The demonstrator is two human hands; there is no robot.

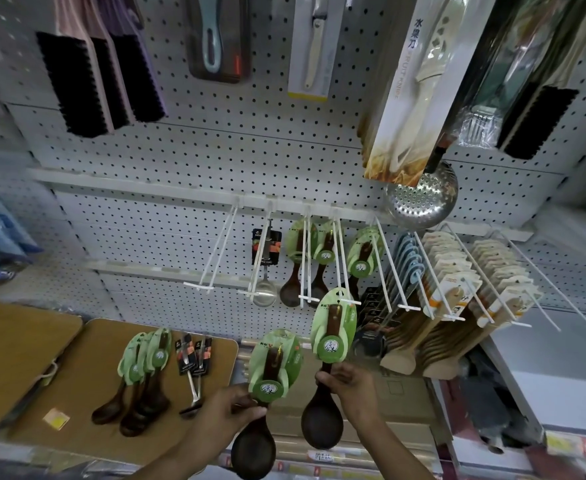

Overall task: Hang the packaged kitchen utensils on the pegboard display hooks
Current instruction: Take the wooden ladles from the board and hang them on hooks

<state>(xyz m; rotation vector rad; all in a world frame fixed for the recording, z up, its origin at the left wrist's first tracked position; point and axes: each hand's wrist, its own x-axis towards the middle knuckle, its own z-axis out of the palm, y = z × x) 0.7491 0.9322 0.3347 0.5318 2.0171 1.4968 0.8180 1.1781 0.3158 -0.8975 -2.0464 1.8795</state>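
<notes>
White pegboard (pixel 215 150) covers the wall of a shop aisle, with rows of long white hooks jutting out from a rail.

Low in the view, the right hand (pixel 348 386) pinches the neck of a dark wooden spoon (pixel 322 420) just below its green card (pixel 334 327). The card's top hole sits at the tip of a white hook (pixel 345 268), bowl hanging down. The left hand (pixel 222 417) grips a second wooden spoon (pixel 253 448) by the handle, below its own green card (pixel 274 365), held apart from any hook and a little lower than the first.

Further back on the same hook and the one beside it, three more green-carded spoons (pixel 322 251) already hang. Left of them a metal ladle (pixel 265 289) on a black card hangs alone, and the next hook (pixel 215 251) to the left carries nothing.

On the wooden tabletop (pixel 76 375) at left lie a bunch of green-carded wooden spoons (pixel 142 375) and two black-carded metal utensils (pixel 192 368) beside them, with a small yellow tag (pixel 55 419) near the front edge.

To the right, hooks are packed with blue-handled items (pixel 411 258) and pale wooden spatulas (pixel 457 289) on beige cards. Above hang a perforated steel skimmer (pixel 421 199), boxed fruit knives (pixel 419 81), a peeler pack (pixel 308 46) and black-bristled brushes (pixel 101 74).
</notes>
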